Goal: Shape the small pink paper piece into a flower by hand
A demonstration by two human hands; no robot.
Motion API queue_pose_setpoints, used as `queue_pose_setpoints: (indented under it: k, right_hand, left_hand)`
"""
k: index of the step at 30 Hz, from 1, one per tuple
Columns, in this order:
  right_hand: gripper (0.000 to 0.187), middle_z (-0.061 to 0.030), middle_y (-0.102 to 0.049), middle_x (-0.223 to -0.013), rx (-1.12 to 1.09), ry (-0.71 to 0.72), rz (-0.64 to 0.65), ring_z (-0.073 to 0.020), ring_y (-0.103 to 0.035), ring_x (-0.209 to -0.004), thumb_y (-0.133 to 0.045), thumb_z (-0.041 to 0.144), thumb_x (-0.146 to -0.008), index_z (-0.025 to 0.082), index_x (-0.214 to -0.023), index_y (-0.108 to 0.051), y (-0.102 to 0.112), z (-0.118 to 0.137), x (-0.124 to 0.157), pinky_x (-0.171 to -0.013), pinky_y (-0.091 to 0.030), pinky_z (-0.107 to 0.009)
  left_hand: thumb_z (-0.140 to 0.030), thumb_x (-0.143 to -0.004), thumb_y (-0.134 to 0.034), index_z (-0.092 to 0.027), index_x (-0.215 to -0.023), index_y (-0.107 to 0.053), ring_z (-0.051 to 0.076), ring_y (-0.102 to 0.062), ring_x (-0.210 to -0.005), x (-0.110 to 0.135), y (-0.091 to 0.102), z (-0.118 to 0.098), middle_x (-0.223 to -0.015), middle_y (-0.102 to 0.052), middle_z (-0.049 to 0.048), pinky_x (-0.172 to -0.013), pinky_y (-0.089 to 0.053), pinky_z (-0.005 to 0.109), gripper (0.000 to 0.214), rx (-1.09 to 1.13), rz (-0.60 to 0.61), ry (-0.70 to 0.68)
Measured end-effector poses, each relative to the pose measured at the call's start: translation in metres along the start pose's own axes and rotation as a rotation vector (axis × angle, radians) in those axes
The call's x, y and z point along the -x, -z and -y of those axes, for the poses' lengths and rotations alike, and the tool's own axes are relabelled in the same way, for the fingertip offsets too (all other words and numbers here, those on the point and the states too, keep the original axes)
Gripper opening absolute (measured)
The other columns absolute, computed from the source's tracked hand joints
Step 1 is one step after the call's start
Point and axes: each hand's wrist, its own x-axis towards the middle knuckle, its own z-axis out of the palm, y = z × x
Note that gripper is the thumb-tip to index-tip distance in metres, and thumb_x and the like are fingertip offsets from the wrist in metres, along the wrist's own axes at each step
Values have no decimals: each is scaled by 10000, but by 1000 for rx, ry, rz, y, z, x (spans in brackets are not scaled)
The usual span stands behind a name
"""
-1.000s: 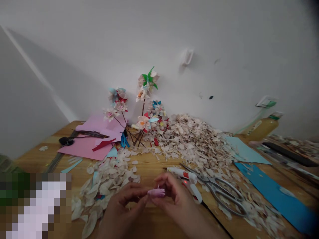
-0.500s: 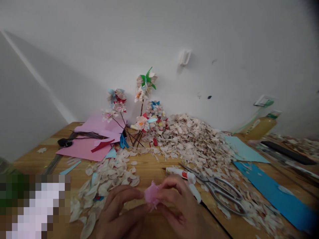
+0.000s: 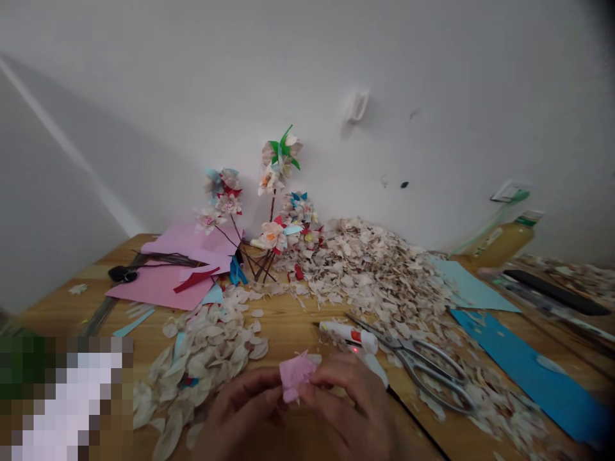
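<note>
A small fringed piece of pink paper (image 3: 295, 376) is held up between both hands, low in the middle of the view. My left hand (image 3: 245, 406) pinches its left edge with thumb and fingers. From the other side my right hand (image 3: 350, 397) grips its right edge and lower corner. Just beyond my right hand lies a white glue gun (image 3: 341, 331) with a small red light and a black cord. Metal scissors (image 3: 418, 365) rest to its right. Pale dried petals (image 3: 225, 349) are spread out left of my left hand.
Petal flowers on twig stems (image 3: 273, 237) stand against the wall. A big heap of petals (image 3: 375, 262) is behind the scissors. Pink paper sheets (image 3: 154, 285) are at left. Blue paper (image 3: 523, 371), a light blue sheet (image 3: 475, 288) and a bottle (image 3: 504, 242) are at right.
The pink paper has turned in my fingers and now shows a flatter, squarer side. Both hands have shifted slightly downward. The glue gun's red light has come into view.
</note>
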Motion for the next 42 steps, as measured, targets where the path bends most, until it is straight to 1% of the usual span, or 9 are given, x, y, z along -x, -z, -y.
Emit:
queue_pose_setpoints:
  k: [3, 6, 11, 19, 23, 26, 31, 35, 42]
  right_hand:
    - [177, -5, -656, -695, 17, 20, 55, -130, -598, -624, -545, 103, -820, 247, -857, -639, 0, 0, -1, -556, -502, -225]
    - [166, -23, -657, -707, 30, 32, 26, -136, -598, -645, -515, 113, -842, 219, -852, -643, 0, -1, 0, -580, -500, -234]
    - [160, -13, -659, -709, 27, 30, 87, -129, -599, -628, -518, 115, -842, 222, -879, -631, -1, -3, 1, -563, -503, -225]
    - [183, -23, -664, -792, 76, 44, 108, -157, -631, -727, -508, 154, -852, 249, -993, -575, -1, -7, 11, -637, -526, -271]
    - [200, -21, -648, -808, 64, -8, 77, -159, -625, -718, -557, 140, -811, 256, -973, -564, -1, -7, 13, -615, -518, -271]
    - [164, -7, -632, -784, -13, -56, 79, -141, -603, -682, -528, 159, -844, 274, -939, -594, -3, -6, 11, -608, -505, -258]
    - [225, -26, -644, -809, -53, 52, 190, -167, -605, -788, -482, 124, -862, 231, -1015, -607, -2, -9, 10, -675, -511, -279]
    - [250, -48, -641, -845, -73, 42, 194, -176, -596, -797, -472, 72, -831, 186, -1009, -605, 0, -11, 13, -688, -506, -291]
    - [253, -42, -645, -872, -103, -81, 205, -170, -608, -801, -498, 89, -841, 219, -1035, -595, 1, -4, 2, -676, -514, -281]
  left_hand:
    - [-418, -566, -780, -206, -729, -740, 110, -517, -557, 0, -1, 0, -603, -632, 14, -527, -428, 192, 271, 48, -35, 90]
    - [-431, -535, -798, -212, -728, -744, 98, -500, -514, 0, 1, 1, -582, -614, 8, -461, -416, 177, 297, 69, -50, 138]
    - [-398, -530, -812, -177, -725, -743, 74, -480, -473, 1, -1, -2, -566, -587, 4, -409, -411, 147, 303, 45, -74, 189]
    - [-402, -419, -855, -152, -710, -740, 87, -496, -443, 0, -10, -11, -584, -602, 21, -307, -403, 148, 400, 131, -115, 258]
    - [-416, -410, -854, -155, -693, -738, 89, -506, -452, -1, -11, -13, -622, -626, 31, -303, -408, 146, 402, 86, -129, 248]
    - [-422, -450, -837, -163, -717, -738, 73, -486, -407, -2, -10, -12, -618, -609, 14, -310, -426, 160, 385, 63, -114, 240]
    - [-378, -482, -832, -164, -714, -730, 113, -534, -506, -2, -7, -5, -640, -607, 27, -312, -415, 148, 333, 115, -118, 235]
    - [-366, -474, -839, -177, -706, -720, 123, -531, -534, 0, -7, -4, -638, -602, 20, -314, -413, 150, 322, 188, -108, 248]
    - [-475, -511, -799, -192, -707, -713, 121, -533, -493, 3, -6, -3, -585, -590, -8, -376, -472, 197, 355, -4, -160, 142]
